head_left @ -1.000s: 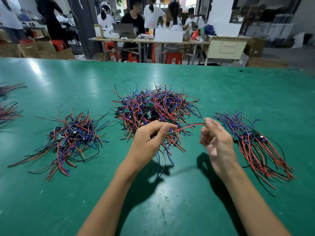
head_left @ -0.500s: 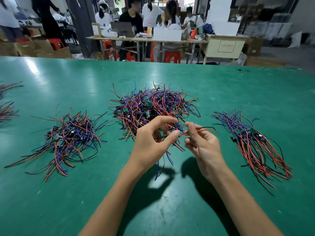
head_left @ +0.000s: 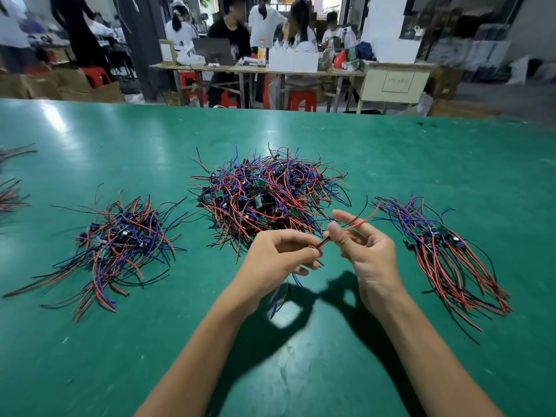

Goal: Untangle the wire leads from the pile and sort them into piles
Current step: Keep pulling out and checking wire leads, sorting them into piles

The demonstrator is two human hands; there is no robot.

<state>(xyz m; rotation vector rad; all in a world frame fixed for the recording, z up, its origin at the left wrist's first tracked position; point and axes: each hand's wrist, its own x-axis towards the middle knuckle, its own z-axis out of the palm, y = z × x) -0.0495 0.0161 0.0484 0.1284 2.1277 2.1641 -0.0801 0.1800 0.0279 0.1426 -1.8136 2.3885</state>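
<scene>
A tangled pile (head_left: 267, 194) of red, blue and black wire leads with small green boards lies at the middle of the green table (head_left: 301, 371). A sorted pile (head_left: 120, 245) lies to its left and another sorted pile (head_left: 445, 254) to its right. My left hand (head_left: 276, 260) pinches one end of a wire lead (head_left: 358, 222) just in front of the tangled pile. My right hand (head_left: 367, 251) pinches the same lead's red and black wires, which run up and to the right past its fingers. Blue wires hang below my left hand.
More wire bundles (head_left: 12, 194) lie at the table's left edge. Beyond the far edge of the table, several people sit at a wooden table (head_left: 258, 70) with boxes and red stools.
My right hand has closed in on the lead and slid along its red and black wires. My left hand has turned over while keeping hold of the lead's end. The piles lie unchanged.
</scene>
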